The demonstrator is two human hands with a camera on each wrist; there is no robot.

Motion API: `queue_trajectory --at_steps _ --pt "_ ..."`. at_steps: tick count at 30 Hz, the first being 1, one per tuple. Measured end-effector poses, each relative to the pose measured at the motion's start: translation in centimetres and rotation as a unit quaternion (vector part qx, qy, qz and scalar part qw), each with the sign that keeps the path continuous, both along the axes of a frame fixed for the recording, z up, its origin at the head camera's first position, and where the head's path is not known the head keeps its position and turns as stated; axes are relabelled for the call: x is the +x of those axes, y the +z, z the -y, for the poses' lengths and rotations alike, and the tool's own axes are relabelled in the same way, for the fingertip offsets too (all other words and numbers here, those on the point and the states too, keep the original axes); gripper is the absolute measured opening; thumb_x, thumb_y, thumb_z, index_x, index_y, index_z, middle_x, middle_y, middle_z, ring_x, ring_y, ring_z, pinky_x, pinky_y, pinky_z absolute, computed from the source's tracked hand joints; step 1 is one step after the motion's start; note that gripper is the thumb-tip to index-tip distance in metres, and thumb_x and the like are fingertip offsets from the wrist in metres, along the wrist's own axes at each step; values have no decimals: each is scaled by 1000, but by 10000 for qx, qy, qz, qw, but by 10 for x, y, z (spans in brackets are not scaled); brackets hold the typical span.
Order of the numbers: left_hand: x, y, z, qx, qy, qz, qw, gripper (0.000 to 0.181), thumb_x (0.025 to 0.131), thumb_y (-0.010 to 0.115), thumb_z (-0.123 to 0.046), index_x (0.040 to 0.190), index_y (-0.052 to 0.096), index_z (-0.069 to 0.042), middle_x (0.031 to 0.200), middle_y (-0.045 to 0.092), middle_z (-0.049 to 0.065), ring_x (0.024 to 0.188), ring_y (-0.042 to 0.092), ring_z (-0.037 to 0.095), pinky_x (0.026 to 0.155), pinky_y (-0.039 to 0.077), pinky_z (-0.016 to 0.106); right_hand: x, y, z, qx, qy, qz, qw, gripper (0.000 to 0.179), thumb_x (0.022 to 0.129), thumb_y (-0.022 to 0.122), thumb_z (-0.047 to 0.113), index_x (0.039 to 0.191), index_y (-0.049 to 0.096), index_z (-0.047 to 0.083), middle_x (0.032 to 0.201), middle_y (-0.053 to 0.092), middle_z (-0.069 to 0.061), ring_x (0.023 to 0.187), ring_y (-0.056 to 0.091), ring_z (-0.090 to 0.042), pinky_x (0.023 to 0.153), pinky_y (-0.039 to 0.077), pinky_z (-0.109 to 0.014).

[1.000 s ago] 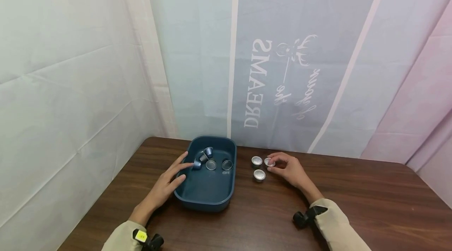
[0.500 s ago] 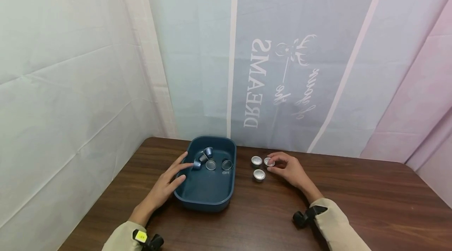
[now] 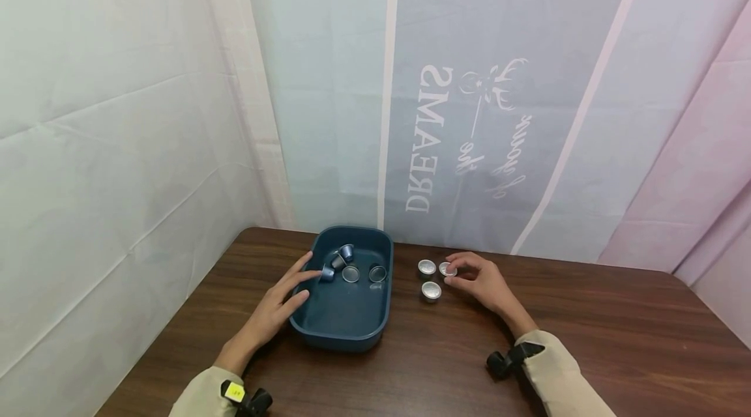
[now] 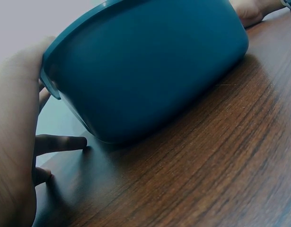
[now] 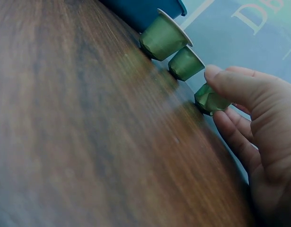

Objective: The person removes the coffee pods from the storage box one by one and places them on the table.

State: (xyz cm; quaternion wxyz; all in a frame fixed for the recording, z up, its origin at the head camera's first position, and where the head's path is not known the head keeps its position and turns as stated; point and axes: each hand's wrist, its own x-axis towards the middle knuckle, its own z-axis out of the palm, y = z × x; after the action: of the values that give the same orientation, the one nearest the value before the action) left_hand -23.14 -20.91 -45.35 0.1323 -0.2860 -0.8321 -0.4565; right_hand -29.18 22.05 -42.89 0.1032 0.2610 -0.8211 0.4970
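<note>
My right hand (image 3: 484,283) pinches a coffee capsule (image 5: 210,98) between thumb and fingers; it looks green in the right wrist view and sits lid up on the table. Two more green capsules, the nearer capsule (image 5: 164,37) and a farther capsule (image 5: 185,64), stand beside it, foil lids up. My left hand (image 3: 272,306) rests on the left rim of a dark blue tub (image 3: 343,342), fingers fairly straight, some reaching over the edge. In the left wrist view other fingers (image 4: 62,143) extend outside the tub, near the table.
Inside the tub lie several capsules: blue capsules (image 3: 347,252), a greyish capsule (image 3: 338,261) and lid-up capsules (image 3: 351,274) showing round silver rims. The brown wooden table (image 3: 422,371) meets a printed fabric backdrop (image 3: 328,111) right behind the tub and capsules.
</note>
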Motion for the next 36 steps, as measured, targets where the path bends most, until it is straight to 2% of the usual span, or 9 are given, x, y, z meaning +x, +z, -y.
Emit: queue_trajectory --at_steps 7,11,15,20,25,28,32,36 --pt "0 0 0 21 -26 -28 10000 38 98 49 -9 136 53 -8 157 22 5 142 20 33 98 24 70 1 1 -1 -173 -329 -16 9993 15 81 77 11 91 69 3 111 64 -18 103 60 -24 83 51 -40" --pt "0 0 0 36 -15 -18 10000 37 98 49 -11 135 53 -8 157 22 5 142 20 32 99 24 69 3 3 -1 -226 -581 -268 9977 13 83 76 10 91 70 3 108 65 -19 104 59 -25 89 46 -30" --pt "0 0 0 15 -32 -50 10000 37 99 49 -12 135 53 -7 157 23 6 141 20 33 99 24 69 4 5 0 -371 -661 -469 9960 12 83 75 8 92 69 2 106 66 -20 104 59 -24 91 43 -30" --pt "1 1 0 -25 -63 -39 10000 37 99 49 -13 136 53 -8 157 22 7 141 20 34 99 25 69 5 11 3 -722 -446 -491 9952 16 83 74 5 95 67 -4 107 65 -21 103 60 -21 85 49 -30" --pt "2 4 0 -58 -91 3 9999 38 98 49 -10 137 52 -8 157 21 6 142 19 32 99 24 69 5 19 11 -1065 -49 -511 9930 20 83 72 -1 100 64 -9 107 62 -28 95 61 -32 79 50 -24" --pt "2 4 0 -71 -96 -45 9999 39 98 49 -8 137 52 -10 157 22 8 142 20 33 99 25 69 6 25 18 -1203 220 -523 9911 20 82 71 -5 100 64 -8 105 62 -30 92 60 -36 78 51 -26" --pt "2 3 1 -84 -93 -57 9999 39 98 49 -8 137 52 -11 157 21 9 141 20 34 98 26 69 11 37 33 -1302 561 -482 9887 22 81 70 -9 102 63 -9 103 62 -25 91 60 -36 76 53 -30" --pt "2 3 1 -70 -90 -42 9999 40 98 48 -6 137 52 -11 157 21 8 142 19 34 99 25 69 18 48 54 -1237 844 -206 9885 22 84 68 -5 106 63 -7 102 63 -20 88 60 -35 73 54 -33"
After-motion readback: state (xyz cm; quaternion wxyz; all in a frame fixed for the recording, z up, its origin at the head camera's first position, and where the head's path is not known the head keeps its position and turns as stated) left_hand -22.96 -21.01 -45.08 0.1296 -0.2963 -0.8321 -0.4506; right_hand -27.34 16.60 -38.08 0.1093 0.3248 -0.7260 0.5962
